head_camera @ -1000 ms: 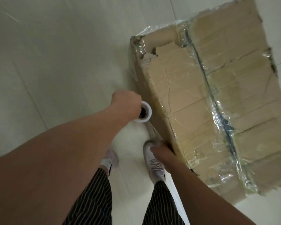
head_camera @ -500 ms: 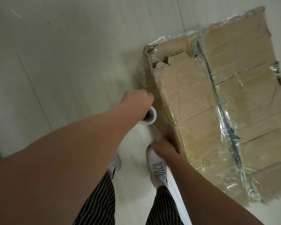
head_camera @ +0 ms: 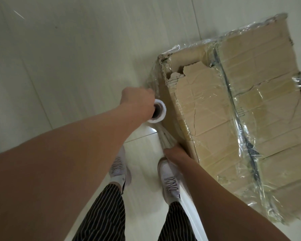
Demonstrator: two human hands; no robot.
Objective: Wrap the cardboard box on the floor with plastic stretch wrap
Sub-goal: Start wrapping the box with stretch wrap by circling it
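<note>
Since a second ago your left hand (head_camera: 137,103) has carried the stretch wrap roll (head_camera: 157,113) forward along the long side of the cardboard box (head_camera: 241,119), nearer its torn far corner; your right hand (head_camera: 176,153) has followed close behind.

The box stands on the tiled floor (head_camera: 76,49) to your right, its top already under crinkled wrap; the roll is upright, just beside the side wall. Your left hand is clenched round the roll's upper end; your right grasps the bunched film (head_camera: 165,136) that runs taut from the roll down to it.

To do this pass well, I would keep that tail pressed near the cardboard while the roll leads; hold the roll upright and close to the wall, so the sheet spreads flat rather than roping; pull steadily round the ragged corner, where the wrap may snag or tear.

Against the earlier view, the gap between your hands looks much the same; your right hand now lies ahead of the toe of your right shoe (head_camera: 169,178), where before it overlapped it; the box sits further right in view.
</note>
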